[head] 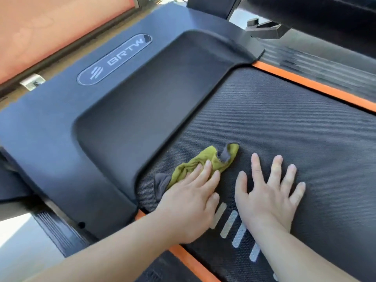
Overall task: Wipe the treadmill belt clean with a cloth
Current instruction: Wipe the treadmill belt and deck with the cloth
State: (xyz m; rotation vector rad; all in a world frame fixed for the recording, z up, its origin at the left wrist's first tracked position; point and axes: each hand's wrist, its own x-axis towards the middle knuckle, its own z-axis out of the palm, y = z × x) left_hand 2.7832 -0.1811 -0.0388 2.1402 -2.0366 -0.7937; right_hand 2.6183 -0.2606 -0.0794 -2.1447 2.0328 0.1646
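The black textured treadmill belt [284, 127] fills the right half of the view. A crumpled olive-green cloth [211, 162] with grey edges lies on the belt's near left corner, close to the motor cover. My left hand [189, 202] presses flat on the cloth, fingers straight over it. Part of the cloth is hidden under that hand. My right hand [268, 192] rests flat on the bare belt just right of the cloth, fingers spread, holding nothing.
The dark motor cover [114, 110] with a BRTW badge [116, 59] rises left of the belt. Orange trim strips [317, 86] and ribbed black side rails [329, 66] run along both belt edges. Grey stripes [228, 223] mark the belt near my wrists.
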